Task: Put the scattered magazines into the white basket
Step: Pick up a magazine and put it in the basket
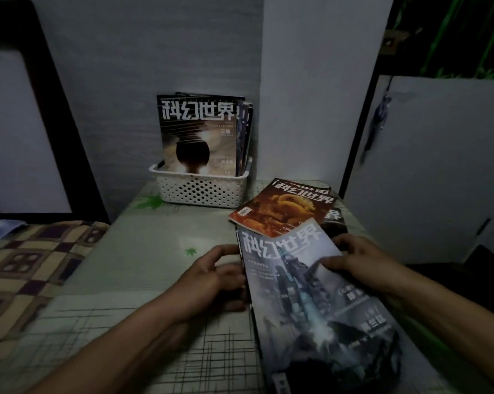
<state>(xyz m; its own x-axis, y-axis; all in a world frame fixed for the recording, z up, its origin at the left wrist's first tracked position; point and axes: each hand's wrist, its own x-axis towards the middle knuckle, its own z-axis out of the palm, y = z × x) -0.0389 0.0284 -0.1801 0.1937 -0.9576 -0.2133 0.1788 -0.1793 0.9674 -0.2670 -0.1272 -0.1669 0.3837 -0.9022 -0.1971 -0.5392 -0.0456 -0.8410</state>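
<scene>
1. Several magazines are already standing in the white basket, upper centre.
2. Both hands are gripping the blue-grey magazine, lower right: left hand at its spine, right hand curled over its edge.
3. The orange magazine and others beneath are still waiting on the worktop.

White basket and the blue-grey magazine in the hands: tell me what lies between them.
In the head view, an orange magazine lies between the white basket and the blue-grey magazine, overlapping its top edge.

White perforated basket holding upright magazines, blue-grey magazine overlapping orange magazine, both flat nearby
</scene>
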